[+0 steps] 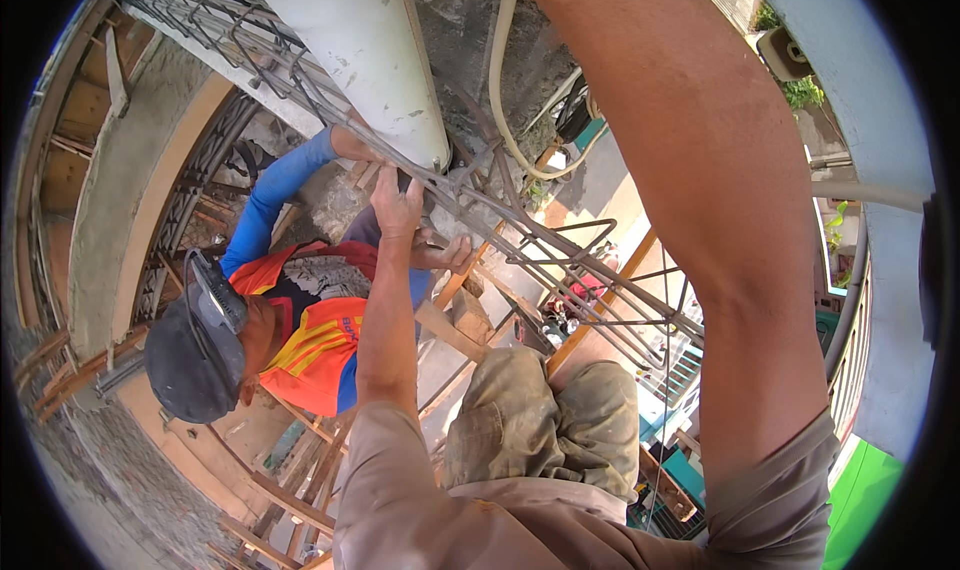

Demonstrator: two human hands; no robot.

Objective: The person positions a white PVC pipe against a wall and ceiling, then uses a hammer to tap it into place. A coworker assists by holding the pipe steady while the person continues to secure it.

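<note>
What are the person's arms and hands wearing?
Both arms are bare below short, loose sleeves of plain tan-grey cloth: the left sleeve ends above the elbow, and the right sleeve is the same. The left hand has no glove, ring or watch. The right hand is out of view above the picture.

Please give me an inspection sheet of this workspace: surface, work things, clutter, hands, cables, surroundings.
Surface: no table; rough concrete wall ahead, ground far below.
Work things: long steel rebar cage slanting across the view, under a white panel.
Clutter: timber scaffold pieces below.
Hands: left hand grips a cage bar; right arm reaches up, its hand out of view.
Cables: pale hose hanging down the wall.
Surroundings: a co-worker in a dark cap and orange vest, also holding the cage; green wall at lower right.
</note>
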